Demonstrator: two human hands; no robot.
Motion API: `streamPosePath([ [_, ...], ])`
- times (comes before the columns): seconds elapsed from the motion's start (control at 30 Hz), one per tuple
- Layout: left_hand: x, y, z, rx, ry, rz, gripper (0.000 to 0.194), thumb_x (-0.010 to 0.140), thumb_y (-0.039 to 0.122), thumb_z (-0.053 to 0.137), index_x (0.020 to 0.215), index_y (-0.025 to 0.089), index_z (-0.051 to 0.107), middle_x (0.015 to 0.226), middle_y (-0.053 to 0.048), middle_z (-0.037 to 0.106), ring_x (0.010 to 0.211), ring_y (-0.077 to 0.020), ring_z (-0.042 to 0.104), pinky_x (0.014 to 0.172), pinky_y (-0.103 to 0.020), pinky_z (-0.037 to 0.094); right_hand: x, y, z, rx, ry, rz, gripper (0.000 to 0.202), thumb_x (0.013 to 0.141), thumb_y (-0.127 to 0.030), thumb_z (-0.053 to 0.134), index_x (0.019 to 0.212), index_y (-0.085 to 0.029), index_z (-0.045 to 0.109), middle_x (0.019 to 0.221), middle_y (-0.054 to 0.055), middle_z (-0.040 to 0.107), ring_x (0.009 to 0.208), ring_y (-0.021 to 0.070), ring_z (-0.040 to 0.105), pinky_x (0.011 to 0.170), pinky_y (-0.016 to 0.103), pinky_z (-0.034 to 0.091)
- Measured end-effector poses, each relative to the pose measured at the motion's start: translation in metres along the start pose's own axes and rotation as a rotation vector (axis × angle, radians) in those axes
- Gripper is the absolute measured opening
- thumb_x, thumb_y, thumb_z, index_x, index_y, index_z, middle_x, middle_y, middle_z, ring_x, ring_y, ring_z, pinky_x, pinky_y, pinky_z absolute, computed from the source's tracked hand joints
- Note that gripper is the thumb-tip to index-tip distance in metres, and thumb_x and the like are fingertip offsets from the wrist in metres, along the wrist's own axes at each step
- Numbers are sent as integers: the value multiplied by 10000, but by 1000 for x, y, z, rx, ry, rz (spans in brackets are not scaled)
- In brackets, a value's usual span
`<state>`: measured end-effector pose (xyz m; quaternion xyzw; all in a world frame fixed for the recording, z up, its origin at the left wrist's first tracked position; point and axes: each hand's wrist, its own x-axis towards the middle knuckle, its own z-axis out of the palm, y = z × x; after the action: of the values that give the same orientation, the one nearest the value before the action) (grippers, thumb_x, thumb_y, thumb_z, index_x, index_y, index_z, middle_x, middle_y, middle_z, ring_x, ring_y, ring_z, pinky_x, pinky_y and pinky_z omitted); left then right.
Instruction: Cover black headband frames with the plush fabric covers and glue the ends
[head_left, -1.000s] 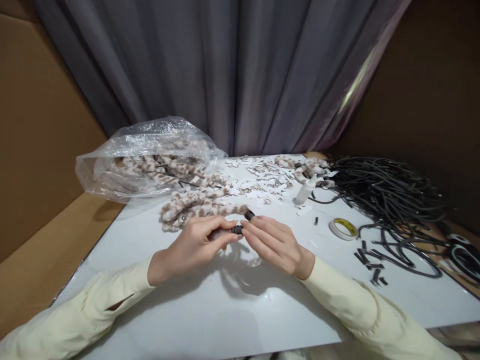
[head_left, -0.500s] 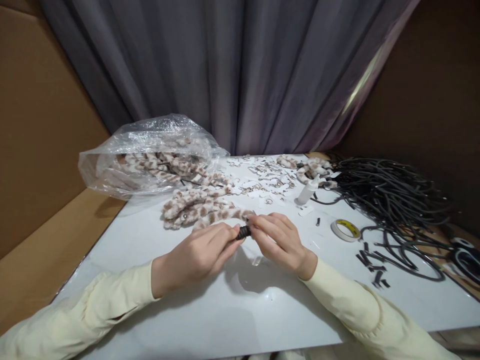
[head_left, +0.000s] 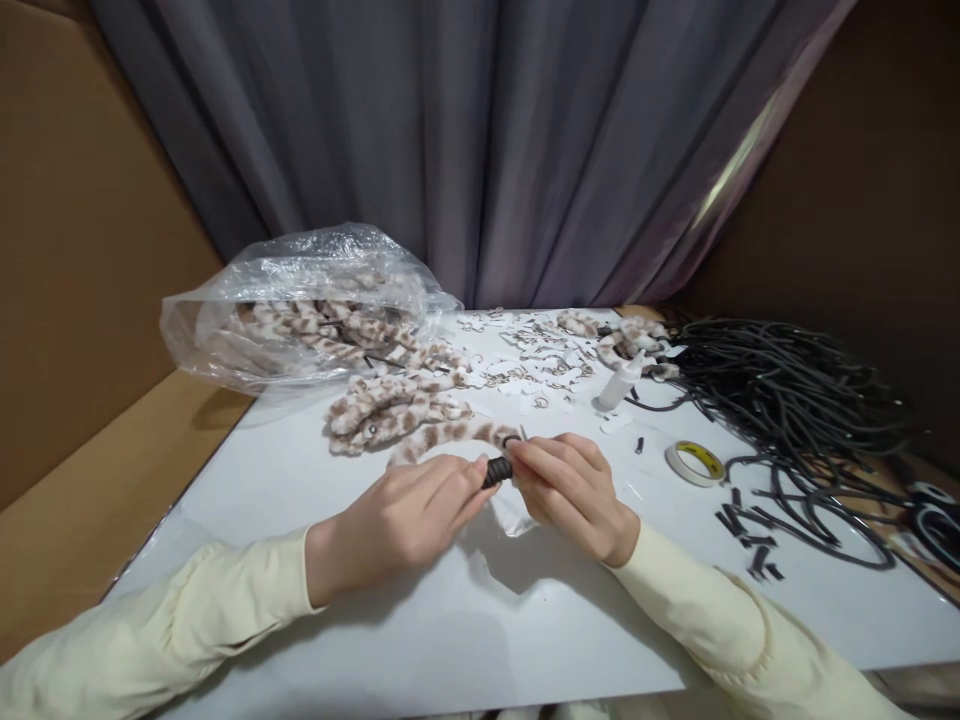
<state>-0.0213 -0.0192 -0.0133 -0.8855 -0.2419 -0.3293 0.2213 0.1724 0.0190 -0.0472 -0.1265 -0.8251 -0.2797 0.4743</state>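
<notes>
The left hand [head_left: 409, 510] pinches a ribbed black piece [head_left: 496, 473] mid-table; the right hand [head_left: 574, 492] pinches its right end, fingers pressed together. The piece looks shaped; whether it is finished, I cannot tell. Black bits [head_left: 759, 545], right, look already cut. Farther, heaped cords [head_left: 787, 385] and loose rings [head_left: 551, 368] seem unused; fluffy strips [head_left: 307, 335] lie bagged, far left.

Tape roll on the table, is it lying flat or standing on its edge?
Lying flat: the tape roll rests on the table with its round opening facing up, yellow inside visible.
</notes>
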Motion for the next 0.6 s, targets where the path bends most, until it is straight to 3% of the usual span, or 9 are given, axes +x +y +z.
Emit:
streamPosePath([
  [0.17, -4, 2, 3, -13, 5, 49, 171, 843, 86, 492, 1013, 86, 507, 659, -53, 645, 619, -165, 639, 539, -249, 508, 6, -2, -4, -99, 35, 26, 227, 733, -42, 632, 624, -203, 514, 746, 22, 682, 710, 145, 617, 587, 295, 430],
  [0.37, -3, 4, 2, -61, 11, 17, 124, 828, 84, 543, 948, 59, 524, 663, -61, 639, 648, -163, 635, 561, -244, 513, 8, -2, -4, -97, 58, 26, 231, 723, -35, 637, 616, -190, 503, 659, 39, 676, 635, 144, 609, 537, 278, 423],
  [0.6, -4, -5, 3, -431, -21, -315, 43, 851, 170, 552, 870, 132, 542, 736, -25, 630, 644, -98, 596, 614, -180, 485, 8, -2, -4, -58, -33, 144, 79, 817, -103, 547, 868, -159, 570, 742, 56, 687, 716, 169, 608, 629, 315, 390],
])
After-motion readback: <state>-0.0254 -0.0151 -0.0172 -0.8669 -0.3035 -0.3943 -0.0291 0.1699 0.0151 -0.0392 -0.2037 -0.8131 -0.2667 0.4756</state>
